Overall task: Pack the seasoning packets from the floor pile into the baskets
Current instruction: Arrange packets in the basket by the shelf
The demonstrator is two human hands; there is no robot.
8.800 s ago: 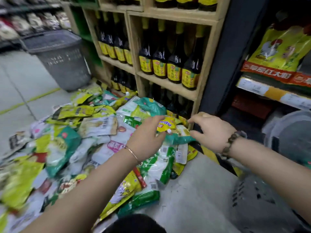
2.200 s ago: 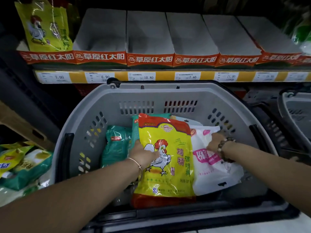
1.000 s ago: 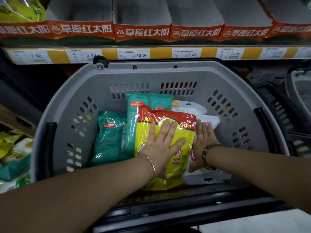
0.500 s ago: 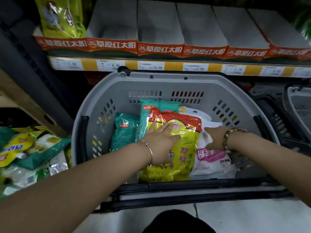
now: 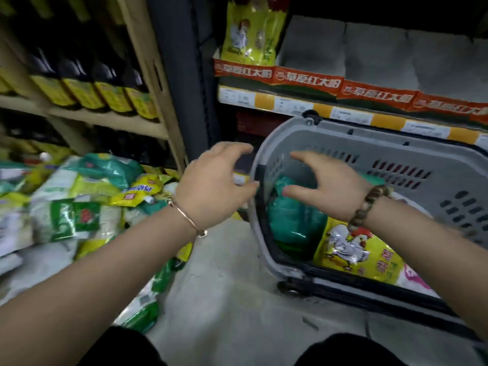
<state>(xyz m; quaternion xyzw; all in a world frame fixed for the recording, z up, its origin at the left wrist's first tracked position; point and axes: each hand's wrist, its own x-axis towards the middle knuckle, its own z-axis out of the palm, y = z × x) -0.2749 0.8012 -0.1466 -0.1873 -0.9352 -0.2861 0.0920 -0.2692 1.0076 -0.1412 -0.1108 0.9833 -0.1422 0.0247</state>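
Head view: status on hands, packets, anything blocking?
Left hand open, empty, beside the grey plastic basket. Right hand open above the teal foil packet inside. Floor pile of seasoning packets to the left; nothing in the way.

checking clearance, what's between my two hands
The rim of the grey basket with its black grip, in the head view, between left hand and right hand.

You had one basket (image 5: 343,134) under your right hand (image 5: 330,190), three packets (image 5: 356,256) showing inside, at least four bottles (image 5: 113,96) beyond your left hand (image 5: 211,187).
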